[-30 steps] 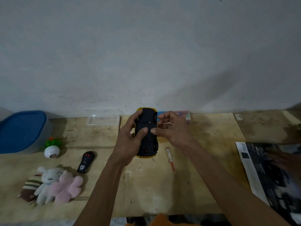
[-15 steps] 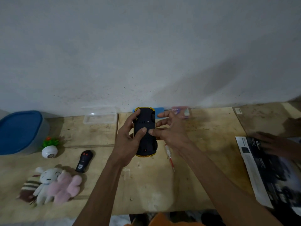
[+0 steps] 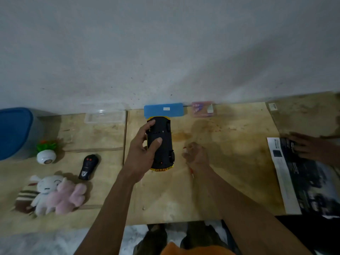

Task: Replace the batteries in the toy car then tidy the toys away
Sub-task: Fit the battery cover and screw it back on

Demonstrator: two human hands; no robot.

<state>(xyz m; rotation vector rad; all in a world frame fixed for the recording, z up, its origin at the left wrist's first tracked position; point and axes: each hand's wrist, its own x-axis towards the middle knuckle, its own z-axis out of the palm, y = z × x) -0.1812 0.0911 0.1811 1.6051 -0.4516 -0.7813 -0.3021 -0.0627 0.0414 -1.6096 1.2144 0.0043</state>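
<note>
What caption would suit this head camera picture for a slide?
Left hand holds the upturned toy car over the wooden table while the right hand reaches onto the red-handled screwdriver.

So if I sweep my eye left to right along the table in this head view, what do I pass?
Blue tub → little potted plant → black remote → left hand holding the upside-down toy car → right hand over the screwdriver → printed sheet.
</note>
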